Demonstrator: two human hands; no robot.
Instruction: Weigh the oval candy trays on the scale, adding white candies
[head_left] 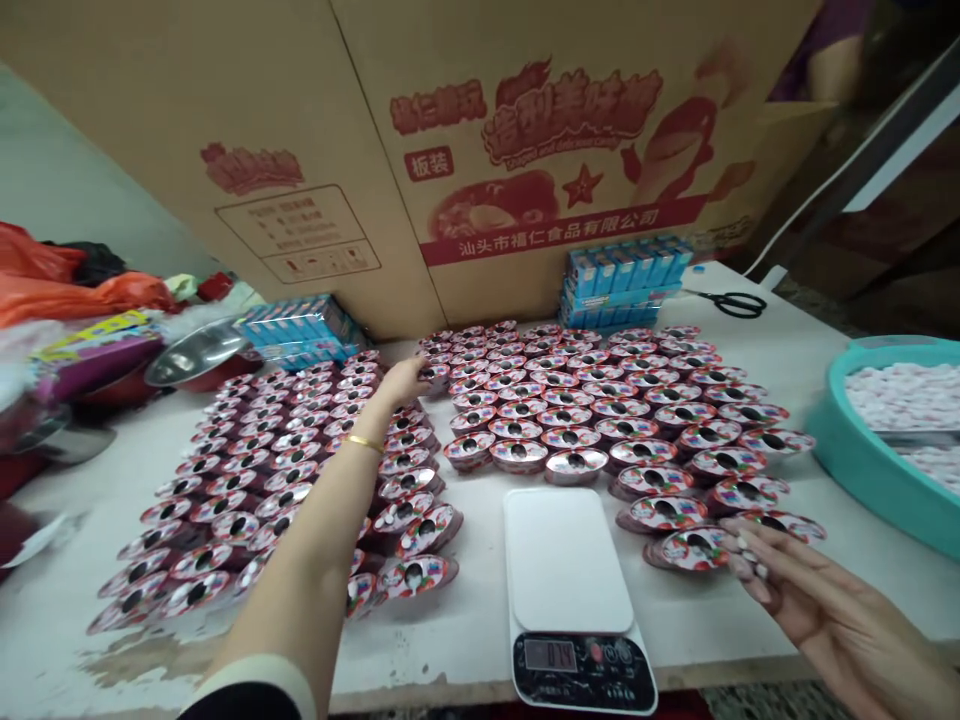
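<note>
Left hand (405, 380), reaching to centre frame, closes its fingers on a cup (435, 374) at the near corner of the far block of cups. Right hand (817, 600), lower right, is spread, a small white candy (742, 545) at its fingertips beside a front-row cup (686, 548). Risk: the outstretched forearm lies low over the left block of cups (300, 470) and could sweep them. The scale (574, 595) stands bare.

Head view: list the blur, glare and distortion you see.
Head view: wide-angle bend bows the cardboard box and table edge; the right hand and teal basin are motion-smeared; the left hand is fairly sharp; the steel bowl and foil cups show glare; the scale display is unreadable.
</note>
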